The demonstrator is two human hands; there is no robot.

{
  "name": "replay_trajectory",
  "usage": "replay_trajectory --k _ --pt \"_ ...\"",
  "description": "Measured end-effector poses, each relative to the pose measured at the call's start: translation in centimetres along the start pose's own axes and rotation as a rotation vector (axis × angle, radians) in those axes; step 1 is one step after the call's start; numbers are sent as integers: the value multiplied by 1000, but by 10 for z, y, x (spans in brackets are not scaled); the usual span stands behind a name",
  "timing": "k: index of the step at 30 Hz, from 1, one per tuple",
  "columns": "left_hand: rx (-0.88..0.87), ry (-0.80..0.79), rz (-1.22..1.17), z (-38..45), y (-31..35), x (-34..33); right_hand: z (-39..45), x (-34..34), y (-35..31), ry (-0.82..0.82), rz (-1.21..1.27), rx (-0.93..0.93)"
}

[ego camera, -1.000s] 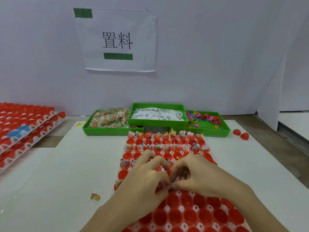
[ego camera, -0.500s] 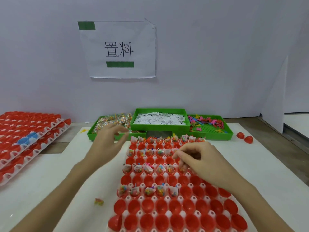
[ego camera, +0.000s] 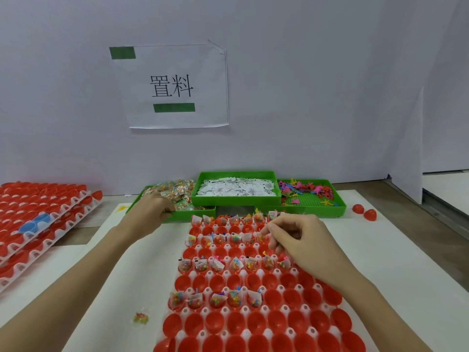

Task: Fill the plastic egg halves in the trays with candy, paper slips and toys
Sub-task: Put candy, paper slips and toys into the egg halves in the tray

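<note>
Head view: the left hand [ego camera: 154, 207] has been moved from the red plastic egg-half tray [ego camera: 253, 308] to grasp candy in the green candy bin [ego camera: 152, 199], while the right hand's [ego camera: 302, 242] loosely curled grip looks empty over a filled row, so another fill is judged next.

L hand [ego camera: 152, 207] reaches into candy bin [ego camera: 177, 196], left of slip bin [ego camera: 237, 190]. R hand [ego camera: 302, 240], fingers curled, over egg tray [ego camera: 243, 280] in front.

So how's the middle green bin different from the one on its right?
The middle bin is heaped with white paper slips; the right bin holds colourful toys, spread thin so its floor shows. The middle bin also sits higher. Both are green, shallow and rectangular.
</note>
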State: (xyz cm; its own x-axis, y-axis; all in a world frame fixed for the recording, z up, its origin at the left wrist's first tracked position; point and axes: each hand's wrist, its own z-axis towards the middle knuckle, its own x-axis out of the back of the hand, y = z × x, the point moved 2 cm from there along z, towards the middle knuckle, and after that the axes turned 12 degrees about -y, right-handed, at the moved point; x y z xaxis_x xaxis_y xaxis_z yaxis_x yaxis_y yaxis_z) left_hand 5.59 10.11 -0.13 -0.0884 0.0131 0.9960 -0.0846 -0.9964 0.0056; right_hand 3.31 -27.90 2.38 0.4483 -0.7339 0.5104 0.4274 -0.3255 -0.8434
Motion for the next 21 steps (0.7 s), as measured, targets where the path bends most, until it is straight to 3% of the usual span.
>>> replay_trajectory --k 9,17,21 --pt "38 -43 -161 4 -12 17 -1 6 0 24 24 -1" --pt "68 166 -195 -2 -16 19 0 9 3 41 58 -8" --pt "166 292 -224 -7 -13 21 1 11 6 42 54 -17"
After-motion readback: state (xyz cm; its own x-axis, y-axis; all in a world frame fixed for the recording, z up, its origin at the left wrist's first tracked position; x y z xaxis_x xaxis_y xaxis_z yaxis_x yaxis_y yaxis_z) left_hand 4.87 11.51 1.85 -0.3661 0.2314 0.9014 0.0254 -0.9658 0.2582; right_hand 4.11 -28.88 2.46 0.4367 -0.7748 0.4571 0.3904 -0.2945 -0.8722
